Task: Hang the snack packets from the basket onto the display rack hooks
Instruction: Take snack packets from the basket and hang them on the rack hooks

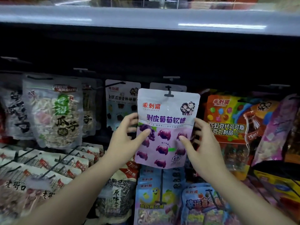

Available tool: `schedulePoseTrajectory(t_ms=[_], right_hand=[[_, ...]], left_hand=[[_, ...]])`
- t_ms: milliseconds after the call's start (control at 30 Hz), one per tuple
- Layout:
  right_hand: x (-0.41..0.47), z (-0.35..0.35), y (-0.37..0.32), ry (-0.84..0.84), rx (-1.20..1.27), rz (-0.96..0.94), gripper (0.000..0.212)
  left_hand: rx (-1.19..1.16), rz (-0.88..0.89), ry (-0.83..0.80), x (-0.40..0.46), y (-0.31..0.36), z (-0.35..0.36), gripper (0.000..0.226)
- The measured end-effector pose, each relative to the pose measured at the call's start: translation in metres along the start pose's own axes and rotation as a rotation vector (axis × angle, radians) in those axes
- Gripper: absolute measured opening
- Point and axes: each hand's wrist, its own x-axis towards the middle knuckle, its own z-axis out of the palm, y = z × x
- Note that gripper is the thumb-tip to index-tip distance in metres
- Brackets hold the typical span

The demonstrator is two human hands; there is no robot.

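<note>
A purple grape gummy packet is upright in the middle of the display rack. My left hand grips its left edge, thumb on the front. My right hand grips its right edge the same way. The dark hook tip shows through the hang hole at the packet's top. Another pale packet hangs just behind it on the same hook. The basket is not in view.
Seed packets hang at the left, a pale candy packet next to the middle hook, and an orange chocolate-bean packet at the right. Lower rows hold several more packets. A grey shelf edge runs overhead.
</note>
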Motion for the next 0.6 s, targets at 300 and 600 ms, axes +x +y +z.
schedulePoseTrajectory(t_ms=[300, 600], right_hand=[[0.030, 0.037, 0.006, 0.082, -0.127, 0.114, 0.074], [0.086, 0.066, 0.027, 0.065, -0.317, 0.215, 0.042]], left_hand=[[0.031, -0.041, -0.082, 0.051, -0.019, 0.009, 0.020], [0.102, -0.163, 0.016, 0.123, -0.066, 0.041, 0.018]])
